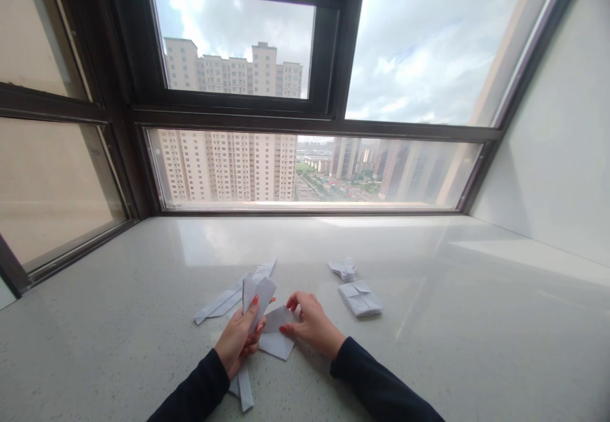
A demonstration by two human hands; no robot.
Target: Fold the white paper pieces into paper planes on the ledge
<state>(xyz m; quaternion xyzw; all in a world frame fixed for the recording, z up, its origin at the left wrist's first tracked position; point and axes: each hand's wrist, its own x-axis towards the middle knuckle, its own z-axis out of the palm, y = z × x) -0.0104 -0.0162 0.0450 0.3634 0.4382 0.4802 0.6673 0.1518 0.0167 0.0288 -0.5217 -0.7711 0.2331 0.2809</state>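
Observation:
My left hand (pixel 239 339) is closed around a folded white paper piece (pixel 257 296), which stands up from the fingers with its top edges spread. My right hand (pixel 312 325) has its thumb and fingers curled at the edge of a second folded paper (pixel 277 344). This one is tilted beside the left hand, low over the sill; whether it touches the surface I cannot tell. Long folded paper strips (pixel 223 302) lie beyond the left hand. Another folded strip (pixel 244 387) lies under the left wrist, partly hidden by it.
To the right of the hands a flat square folded paper stack (pixel 361 299) lies on the speckled pale sill (pixel 457 346). A small folded paper star (pixel 344 270) sits just behind it. Dark window frames (pixel 309 212) bound the sill at the back, and a white wall (pixel 562 155) stands at right.

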